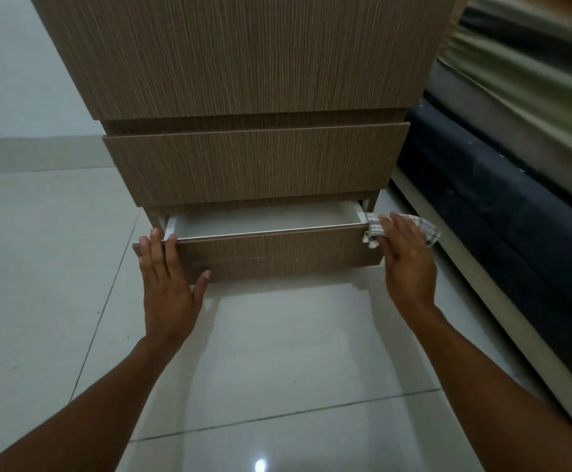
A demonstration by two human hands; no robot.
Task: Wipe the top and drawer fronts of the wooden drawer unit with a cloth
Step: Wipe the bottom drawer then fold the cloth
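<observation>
Glossy floor tiles [278,352] under you; left hand [167,277] flat, open on the bottom drawer [278,253]; right hand [409,264] presses the checked cloth [373,226], beside the bed [502,185].

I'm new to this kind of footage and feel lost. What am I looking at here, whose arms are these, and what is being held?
There is no machine here. One camera sits on a person's head and looks forward and down, so the two bare arms reaching in from the bottom are that person's own.

In front of them stands a wooden drawer unit on a pale tiled floor. Its bottom drawer is pulled partly out, and the part of its inside that shows looks empty.

The left hand lies flat against the drawer's front near its left end, fingers over the top edge. The right hand is at the drawer's right end and holds a checked cloth against it.

Stacked mattresses lie to the right.
</observation>
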